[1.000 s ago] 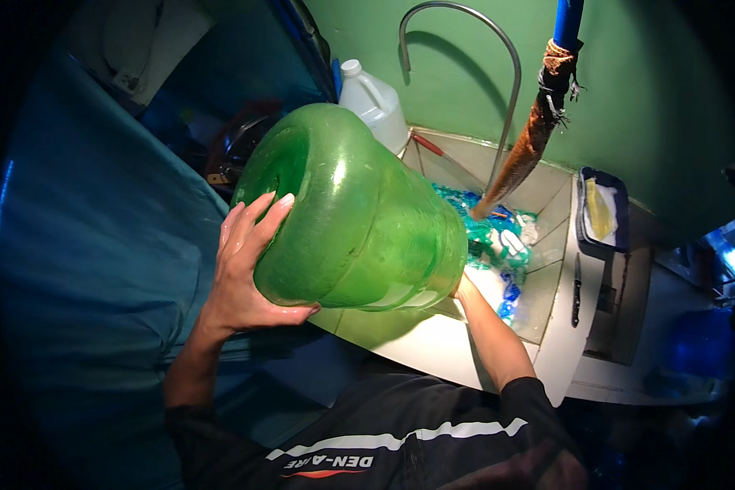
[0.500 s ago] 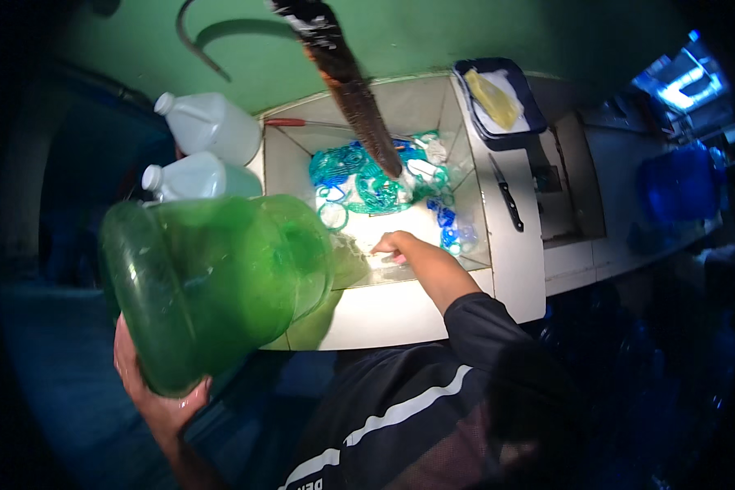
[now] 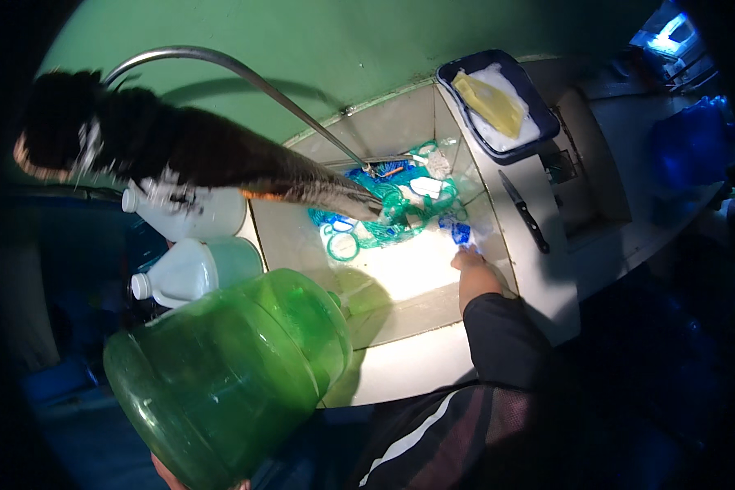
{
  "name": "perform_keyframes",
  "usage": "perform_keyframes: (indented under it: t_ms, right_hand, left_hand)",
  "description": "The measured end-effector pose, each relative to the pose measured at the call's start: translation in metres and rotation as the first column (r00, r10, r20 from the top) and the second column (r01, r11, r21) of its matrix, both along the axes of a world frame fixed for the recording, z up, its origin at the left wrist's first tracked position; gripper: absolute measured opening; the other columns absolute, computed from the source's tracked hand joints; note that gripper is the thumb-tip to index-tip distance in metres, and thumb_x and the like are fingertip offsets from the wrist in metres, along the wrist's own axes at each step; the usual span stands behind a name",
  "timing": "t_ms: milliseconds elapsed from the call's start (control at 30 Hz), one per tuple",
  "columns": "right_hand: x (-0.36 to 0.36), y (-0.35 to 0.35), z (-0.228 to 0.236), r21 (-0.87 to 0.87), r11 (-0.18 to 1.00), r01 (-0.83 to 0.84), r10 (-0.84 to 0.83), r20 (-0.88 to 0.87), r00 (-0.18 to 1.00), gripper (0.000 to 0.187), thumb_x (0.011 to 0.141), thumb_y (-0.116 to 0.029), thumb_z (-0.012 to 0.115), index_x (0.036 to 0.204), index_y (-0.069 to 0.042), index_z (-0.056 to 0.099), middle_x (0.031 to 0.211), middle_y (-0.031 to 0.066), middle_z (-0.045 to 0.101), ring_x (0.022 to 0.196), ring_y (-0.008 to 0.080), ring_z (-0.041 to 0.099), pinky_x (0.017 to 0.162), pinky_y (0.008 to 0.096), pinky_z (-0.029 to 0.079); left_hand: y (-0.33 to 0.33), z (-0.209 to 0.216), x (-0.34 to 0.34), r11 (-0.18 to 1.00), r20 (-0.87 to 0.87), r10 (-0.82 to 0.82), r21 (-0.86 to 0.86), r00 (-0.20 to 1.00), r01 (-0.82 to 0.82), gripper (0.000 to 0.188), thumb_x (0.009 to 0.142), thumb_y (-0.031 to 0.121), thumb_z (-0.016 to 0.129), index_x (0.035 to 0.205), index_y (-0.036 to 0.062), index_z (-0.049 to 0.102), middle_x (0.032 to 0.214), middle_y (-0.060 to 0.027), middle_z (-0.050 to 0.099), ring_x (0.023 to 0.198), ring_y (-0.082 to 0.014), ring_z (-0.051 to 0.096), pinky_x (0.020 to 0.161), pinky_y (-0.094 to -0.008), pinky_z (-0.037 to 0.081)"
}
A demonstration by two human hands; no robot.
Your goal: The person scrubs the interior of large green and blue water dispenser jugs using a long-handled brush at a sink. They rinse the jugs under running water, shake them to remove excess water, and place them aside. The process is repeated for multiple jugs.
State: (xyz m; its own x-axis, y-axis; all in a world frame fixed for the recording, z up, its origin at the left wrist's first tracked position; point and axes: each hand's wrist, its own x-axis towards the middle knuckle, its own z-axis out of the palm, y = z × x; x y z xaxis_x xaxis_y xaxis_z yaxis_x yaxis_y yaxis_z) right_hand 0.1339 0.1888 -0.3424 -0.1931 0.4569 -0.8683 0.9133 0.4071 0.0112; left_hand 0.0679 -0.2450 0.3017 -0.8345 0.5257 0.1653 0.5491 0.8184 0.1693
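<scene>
Your green jug (image 3: 229,376) lies tilted at the near left corner of the basin (image 3: 416,122), neck toward it; your left hand (image 3: 165,472), mostly hidden, grasps its base. A second ago your right hand (image 3: 468,260) was by the neck; now it is at the basin's near right, beside blue scraps (image 3: 459,232), and you can't tell whether it grips any. The basin holds green netting (image 3: 400,200). At far right, a dark tub (image 3: 447,77) contains white foam (image 3: 528,122) and a yellow piece (image 3: 490,102).
</scene>
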Motion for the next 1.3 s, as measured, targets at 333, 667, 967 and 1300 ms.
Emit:
perform_keyframes:
  t_ms: [333, 667, 967, 1300]
  right_hand:
    - [0.002, -0.019, -0.045, -0.003, 1.0, -0.02, 0.019, -0.115, 0.993, 0.056, 0.084, -0.024, 0.072, 0.136, -0.012, 0.055, 0.137, 0.0158, 0.058, 0.129, 0.0315, 0.055, 0.105, 0.0422, 0.048]
    - [-0.12, -0.009, 0.043, -0.71, 0.66, 0.245, -0.745, -0.575, 0.339, 0.051, 0.067, -0.024, 0.087, 0.109, -0.011, 0.061, 0.091, 0.0039, 0.063, 0.075, 0.0124, 0.055, 0.063, 0.0289, 0.046]
    - [-0.139, -0.039, 0.122, -0.41, 0.906, 0.107, -0.419, -0.828, 0.372, 0.055, 0.078, -0.021, 0.075, 0.128, -0.008, 0.055, 0.123, 0.0143, 0.063, 0.11, 0.0316, 0.062, 0.094, 0.0371, 0.049]
    - [-0.134, -0.027, 0.122, -0.377, 0.917, 0.13, -0.395, -0.819, 0.416, 0.042, 0.08, -0.015, 0.069, 0.121, -0.008, 0.061, 0.127, 0.0194, 0.056, 0.114, 0.0367, 0.058, 0.097, 0.0407, 0.049]
  left_hand:
    - [0.003, -0.001, -0.001, 0.997, -0.056, -0.069, -0.031, 0.996, 0.067, 0.104, 0.056, 0.013, 0.089, 0.146, -0.0024, 0.04, 0.143, -0.0253, 0.047, 0.127, -0.0388, 0.052, 0.105, -0.0465, 0.044]
    - [0.035, -0.005, -0.007, 0.985, -0.024, -0.151, 0.077, 0.988, 0.152, 0.107, 0.059, 0.03, 0.088, 0.147, -0.003, 0.037, 0.145, -0.0226, 0.043, 0.131, -0.0358, 0.047, 0.108, -0.0455, 0.039]
    - [0.033, -0.008, 0.002, 0.964, 0.166, 0.02, 0.257, 0.986, -0.062, 0.117, 0.061, 0.049, 0.086, 0.15, -0.0045, 0.031, 0.149, -0.0191, 0.035, 0.136, -0.0305, 0.04, 0.112, -0.0434, 0.034]
    - [0.01, -0.011, 0.002, 0.98, 0.091, 0.026, 0.193, 0.996, -0.043, 0.115, 0.061, 0.049, 0.085, 0.149, -0.0043, 0.035, 0.15, -0.0196, 0.037, 0.137, -0.0316, 0.039, 0.113, -0.0434, 0.031]
